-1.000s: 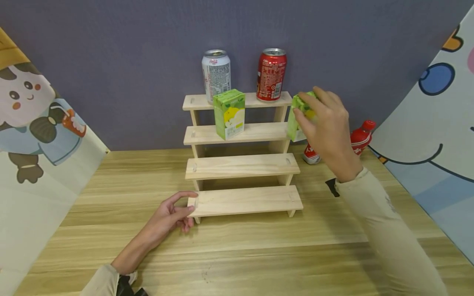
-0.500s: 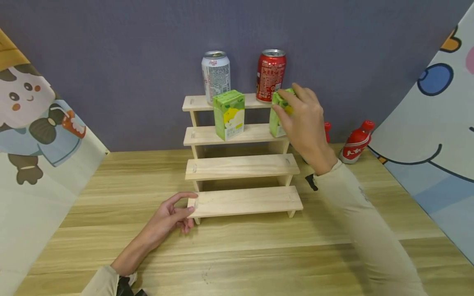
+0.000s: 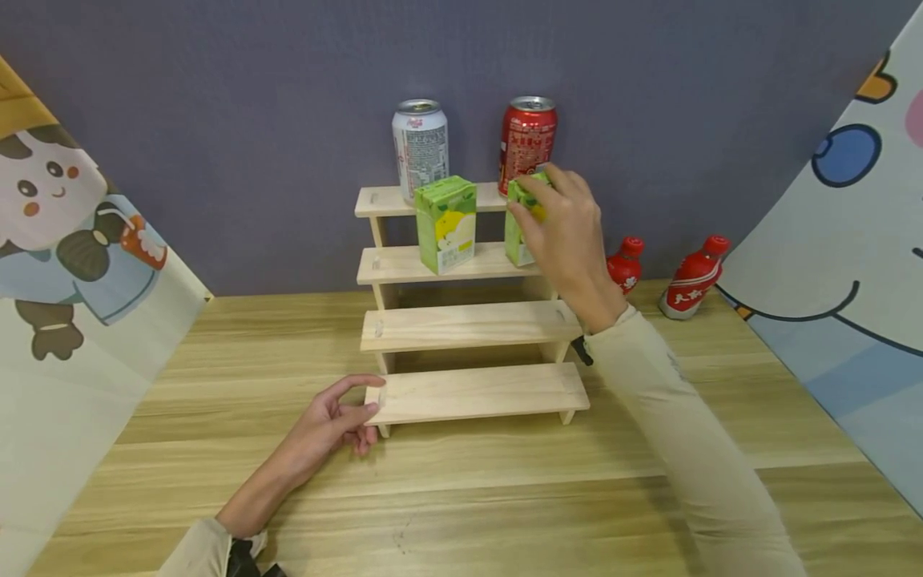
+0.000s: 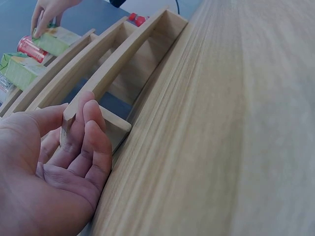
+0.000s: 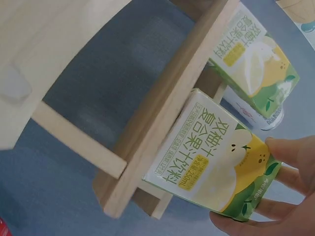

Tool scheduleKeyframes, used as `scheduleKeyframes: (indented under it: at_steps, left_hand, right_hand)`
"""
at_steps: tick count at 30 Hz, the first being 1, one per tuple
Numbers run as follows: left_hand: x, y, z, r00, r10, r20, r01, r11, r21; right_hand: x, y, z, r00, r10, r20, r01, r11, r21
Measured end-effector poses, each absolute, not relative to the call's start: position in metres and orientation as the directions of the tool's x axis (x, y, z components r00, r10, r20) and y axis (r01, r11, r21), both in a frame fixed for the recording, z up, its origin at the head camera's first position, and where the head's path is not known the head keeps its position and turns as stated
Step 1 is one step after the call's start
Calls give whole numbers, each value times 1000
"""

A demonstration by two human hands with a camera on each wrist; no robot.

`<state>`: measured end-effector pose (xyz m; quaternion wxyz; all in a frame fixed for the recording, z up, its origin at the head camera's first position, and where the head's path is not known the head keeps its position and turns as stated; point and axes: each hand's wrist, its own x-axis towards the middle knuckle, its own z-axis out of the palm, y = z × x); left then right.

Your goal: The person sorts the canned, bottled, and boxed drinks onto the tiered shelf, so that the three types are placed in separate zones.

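My right hand grips the upper part of a green juice carton between thumb and fingers. Upright, the carton is at the right part of the second step from the top; whether its full weight rests there I cannot tell. A matching juice carton stands on the same step to its left. My left hand pinches the left end of the lowest step of a wooden tiered stand, thumb and fingers around the board. On the top step stand a white can and a red can, the latter partly hidden.
Two red-capped bottles, a nearer-to-stand bottle and a farther bottle, stand on the wooden table right of the stand. A dark wall rises behind, with cartoon panels at both sides.
My right hand has carried the juice carton leftward onto or over the second step from the top, uncovering the bottles. My left hand has stayed on the lowest step.
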<state>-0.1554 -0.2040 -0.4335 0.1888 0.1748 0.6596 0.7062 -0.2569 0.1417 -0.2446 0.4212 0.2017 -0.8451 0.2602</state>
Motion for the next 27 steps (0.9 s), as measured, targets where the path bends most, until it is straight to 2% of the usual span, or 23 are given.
scheduleKeyframes:
  at_steps: [10, 23, 27]
  left_hand:
    - [-156, -203, -433, -866, 499, -1, -33, -56, 998]
    - [-157, -205, -435, -865, 502, 12, -16, -51, 999]
    - [-157, -205, -435, -865, 502, 4, -20, -43, 999]
  right_hand:
    - [-261, 138, -252, -599, -94, 795, -501, 818, -281]
    - [-263, 149, -248, -673, -180, 717, -517, 808, -283]
    - [-262, 153, -248, -679, -212, 703, -530, 804, -270]
